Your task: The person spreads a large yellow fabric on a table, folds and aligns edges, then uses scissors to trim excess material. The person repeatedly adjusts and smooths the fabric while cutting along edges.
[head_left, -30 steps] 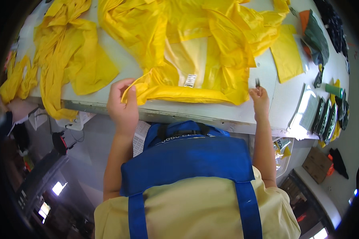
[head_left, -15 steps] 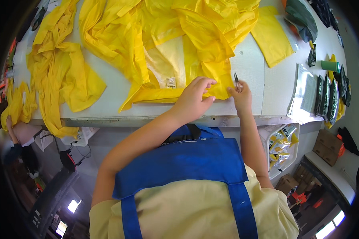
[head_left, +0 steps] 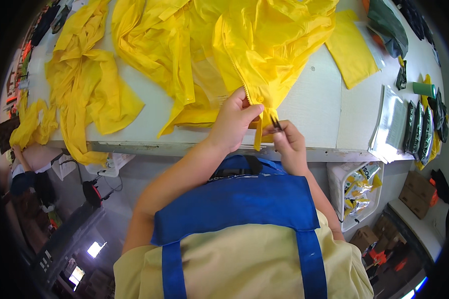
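A yellow raincoat (head_left: 279,55) with a zipper down its front edge lies bunched over the table. My left hand (head_left: 234,119) pinches the lower corner of that front edge, just below the zipper. Close by on the right, my right hand (head_left: 288,144) is closed around small dark thread snips (head_left: 276,123), whose tips point up at the hem. From the held corner a narrow yellow strip (head_left: 258,134) hangs between the two hands. Whether the right fingers also touch the fabric is hard to make out.
Another yellow garment (head_left: 85,94) lies to the left, partly over the table edge (head_left: 184,148). A folded yellow piece (head_left: 351,50), papers (head_left: 384,124), dark packets (head_left: 418,129) and a green roll (head_left: 424,89) are on the right. A white bin (head_left: 337,189) with packages stands below.
My left hand has taken hold of the raincoat's front corner and turned the zipper edge into view. My right hand has moved left and down with the snips, close to it.
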### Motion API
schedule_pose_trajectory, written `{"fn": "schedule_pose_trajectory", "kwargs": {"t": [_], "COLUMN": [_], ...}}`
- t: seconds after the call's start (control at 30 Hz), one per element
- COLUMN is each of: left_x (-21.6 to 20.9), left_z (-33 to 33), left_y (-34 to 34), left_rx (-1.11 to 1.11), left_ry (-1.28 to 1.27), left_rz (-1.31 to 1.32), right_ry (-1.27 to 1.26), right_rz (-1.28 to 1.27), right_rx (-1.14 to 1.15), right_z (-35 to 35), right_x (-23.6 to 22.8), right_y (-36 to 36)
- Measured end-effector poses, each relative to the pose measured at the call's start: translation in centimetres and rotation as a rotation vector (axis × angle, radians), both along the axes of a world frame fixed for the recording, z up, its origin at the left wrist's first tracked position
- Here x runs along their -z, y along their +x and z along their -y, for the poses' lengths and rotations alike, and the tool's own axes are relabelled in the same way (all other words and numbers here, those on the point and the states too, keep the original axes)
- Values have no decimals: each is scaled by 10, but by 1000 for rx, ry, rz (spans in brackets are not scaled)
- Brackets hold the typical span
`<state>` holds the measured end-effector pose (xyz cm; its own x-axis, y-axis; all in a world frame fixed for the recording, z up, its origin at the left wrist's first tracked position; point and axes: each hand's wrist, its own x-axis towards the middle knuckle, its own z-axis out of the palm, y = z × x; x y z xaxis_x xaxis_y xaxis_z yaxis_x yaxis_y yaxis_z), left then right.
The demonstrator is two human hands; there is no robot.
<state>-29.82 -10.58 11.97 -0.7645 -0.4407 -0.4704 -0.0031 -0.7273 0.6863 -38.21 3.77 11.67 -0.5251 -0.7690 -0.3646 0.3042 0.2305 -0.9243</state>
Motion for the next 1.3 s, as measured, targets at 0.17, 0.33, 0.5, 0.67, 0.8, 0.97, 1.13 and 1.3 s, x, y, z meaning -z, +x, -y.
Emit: {"fn": "schedule_pose_trajectory", "kwargs": {"t": [0.17,0.33,0.5,0.67,0.8,0.97,1.13,1.3], "left_x": [1,13,59,-22,19,37,61,34], "left_z": [-5,-18,-59,17,90,77,-7,64], "left_y": [15,47,31,21,90,84,16,-1], "left_rx": [-59,448,1097,1078,121,171,418,172], "left_ry": [-173,-402,-895,-894,-1577,-948,-887,-1505], "left_rz": [17,395,-78,308,940,815,183,345], "right_ry": [-26,-53,233,592,368,232,478,474], "right_rz": [-121,-242,-818,-1078,-978,-671,-423,-780], "right_rx": [291,528,-42,-473,-376,-28,-374,-331], "right_z": [11,60,140,113,81,102,144,106], "right_x": [25,30,9,61,78,42,52,76], "right_y": [-49,-133,-102,-56,-77,-99,-67,-72]}}
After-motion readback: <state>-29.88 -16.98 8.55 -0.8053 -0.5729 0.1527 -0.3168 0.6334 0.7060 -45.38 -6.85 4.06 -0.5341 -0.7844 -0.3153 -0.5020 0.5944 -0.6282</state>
